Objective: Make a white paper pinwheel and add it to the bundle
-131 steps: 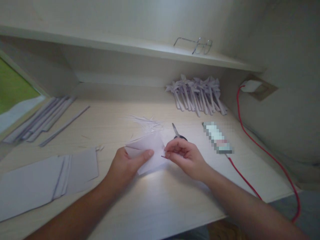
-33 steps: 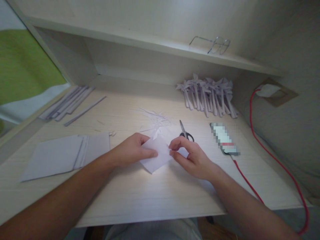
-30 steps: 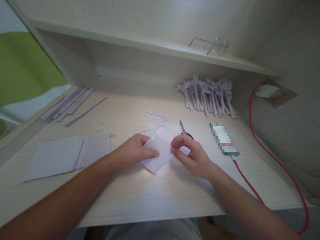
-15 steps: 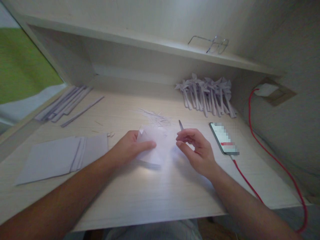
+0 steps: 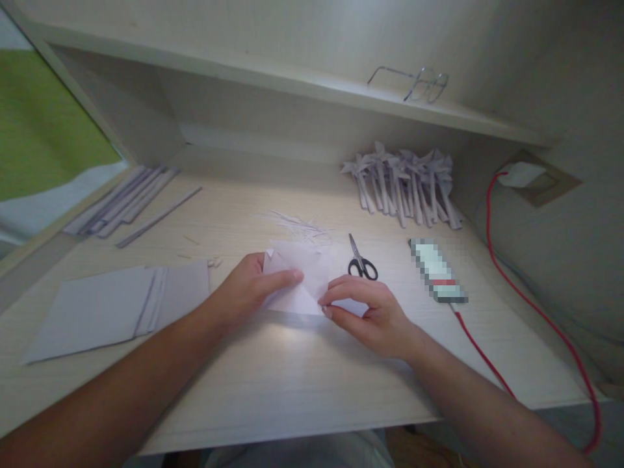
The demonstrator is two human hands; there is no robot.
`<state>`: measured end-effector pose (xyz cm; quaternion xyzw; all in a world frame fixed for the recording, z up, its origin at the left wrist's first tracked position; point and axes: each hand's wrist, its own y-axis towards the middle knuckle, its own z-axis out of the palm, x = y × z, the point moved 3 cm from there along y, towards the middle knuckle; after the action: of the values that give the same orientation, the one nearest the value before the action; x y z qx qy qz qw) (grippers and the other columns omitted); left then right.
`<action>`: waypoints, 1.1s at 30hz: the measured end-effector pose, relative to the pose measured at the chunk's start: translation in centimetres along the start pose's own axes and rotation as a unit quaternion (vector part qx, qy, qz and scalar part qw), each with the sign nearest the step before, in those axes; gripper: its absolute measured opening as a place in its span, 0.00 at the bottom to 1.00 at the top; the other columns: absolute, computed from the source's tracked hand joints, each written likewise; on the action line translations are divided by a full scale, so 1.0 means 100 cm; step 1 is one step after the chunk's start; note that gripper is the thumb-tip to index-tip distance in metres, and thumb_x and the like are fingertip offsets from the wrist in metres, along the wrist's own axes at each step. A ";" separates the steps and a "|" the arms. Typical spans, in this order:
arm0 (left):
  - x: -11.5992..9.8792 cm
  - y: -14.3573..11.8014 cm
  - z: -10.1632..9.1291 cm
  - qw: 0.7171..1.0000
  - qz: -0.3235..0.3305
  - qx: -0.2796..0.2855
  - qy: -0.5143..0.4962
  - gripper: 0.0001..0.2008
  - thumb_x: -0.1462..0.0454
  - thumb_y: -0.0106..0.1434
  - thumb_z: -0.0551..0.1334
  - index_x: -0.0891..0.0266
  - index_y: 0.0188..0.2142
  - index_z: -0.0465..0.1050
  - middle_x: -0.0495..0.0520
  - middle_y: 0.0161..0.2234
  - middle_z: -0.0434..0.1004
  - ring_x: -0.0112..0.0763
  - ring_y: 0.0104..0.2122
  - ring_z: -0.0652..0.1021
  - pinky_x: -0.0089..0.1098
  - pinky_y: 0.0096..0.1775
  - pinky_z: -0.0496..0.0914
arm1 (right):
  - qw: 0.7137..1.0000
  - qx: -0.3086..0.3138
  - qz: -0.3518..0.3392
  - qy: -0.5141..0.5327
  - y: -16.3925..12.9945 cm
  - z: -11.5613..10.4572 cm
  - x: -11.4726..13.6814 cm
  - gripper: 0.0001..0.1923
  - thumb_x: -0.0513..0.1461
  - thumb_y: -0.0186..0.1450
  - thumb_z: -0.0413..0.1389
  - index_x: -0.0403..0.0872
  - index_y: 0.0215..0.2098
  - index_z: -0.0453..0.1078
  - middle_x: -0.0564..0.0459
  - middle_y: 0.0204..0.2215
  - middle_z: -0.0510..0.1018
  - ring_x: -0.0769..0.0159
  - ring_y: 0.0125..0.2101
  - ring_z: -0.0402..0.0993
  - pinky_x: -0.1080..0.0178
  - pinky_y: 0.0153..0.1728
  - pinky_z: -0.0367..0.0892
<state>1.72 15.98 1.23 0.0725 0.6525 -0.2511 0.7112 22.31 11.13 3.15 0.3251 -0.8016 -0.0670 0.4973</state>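
A small white folded sheet of paper lies low over the middle of the pale wooden desk. My left hand grips its left side, thumb stretched across the top. My right hand pinches the sheet's lower right edge between thumb and forefinger. Small black-handled scissors lie on the desk just behind my right hand, apart from it.
Thin paper trimmings lie behind the sheet. A pile of folded paper pinwheels sits at the back right. A phone with a red cable lies right. Flat sheets and paper strips lie left. Glasses rest on the shelf.
My right hand, off the sheet half a second ago, has come back left and taken its lower right edge. The sheet has turned flatter in my left hand.
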 end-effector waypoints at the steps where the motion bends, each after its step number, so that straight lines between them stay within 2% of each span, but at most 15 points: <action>1: -0.001 -0.001 0.001 1.000 -0.001 -0.003 0.005 0.12 0.56 0.56 0.71 0.63 0.34 0.81 0.51 0.30 0.83 0.33 0.28 0.79 0.29 0.32 0.71 | 1.000 0.000 0.006 0.001 0.000 0.000 0.000 0.06 0.33 0.67 0.61 0.47 0.41 0.78 0.51 0.37 0.84 0.65 0.38 0.80 0.62 0.42 0.73; 5: -0.003 -0.002 0.003 1.000 -0.010 -0.005 0.027 0.13 0.55 0.55 0.71 0.64 0.31 0.80 0.51 0.29 0.82 0.32 0.27 0.78 0.29 0.32 0.71 | 0.999 0.005 0.035 0.008 0.000 -0.001 -0.001 0.04 0.34 0.68 0.62 0.48 0.41 0.78 0.50 0.37 0.84 0.63 0.38 0.80 0.60 0.42 0.73; 9: -0.001 -0.002 0.003 1.000 -0.013 -0.011 0.026 0.15 0.53 0.54 0.71 0.63 0.34 0.80 0.53 0.32 0.83 0.34 0.29 0.79 0.31 0.34 0.73 | 0.998 0.005 0.055 0.027 0.001 -0.001 -0.001 0.04 0.34 0.68 0.61 0.48 0.39 0.78 0.50 0.36 0.84 0.63 0.37 0.80 0.60 0.41 0.73; 16: 0.000 -0.003 0.007 1.000 -0.012 0.006 0.002 0.10 0.57 0.57 0.71 0.61 0.32 0.81 0.48 0.28 0.82 0.28 0.26 0.77 0.27 0.31 0.71 | 0.991 -0.039 0.112 0.068 -0.002 0.001 -0.007 0.02 0.34 0.66 0.63 0.46 0.37 0.78 0.51 0.33 0.83 0.66 0.34 0.79 0.62 0.39 0.73; 22: 0.003 -0.003 0.005 1.000 -0.003 0.002 -0.008 0.11 0.56 0.57 0.72 0.61 0.35 0.81 0.50 0.31 0.83 0.31 0.29 0.78 0.29 0.33 0.72 | 0.988 -0.064 0.116 0.083 -0.004 0.002 -0.011 0.03 0.34 0.65 0.64 0.47 0.38 0.77 0.52 0.33 0.82 0.66 0.34 0.78 0.62 0.38 0.72; 33: -0.002 -0.004 0.007 0.998 -0.001 -0.049 0.035 0.15 0.55 0.53 0.73 0.63 0.34 0.81 0.52 0.30 0.83 0.33 0.28 0.78 0.31 0.32 0.72 | 0.980 -0.093 0.141 0.100 -0.003 0.001 -0.015 0.05 0.37 0.65 0.64 0.49 0.40 0.76 0.52 0.34 0.80 0.66 0.35 0.77 0.62 0.37 0.72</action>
<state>2.18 15.34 1.59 0.0454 0.6885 -0.2170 0.6905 22.80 11.76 1.82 0.1661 -0.7758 -0.0369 0.6077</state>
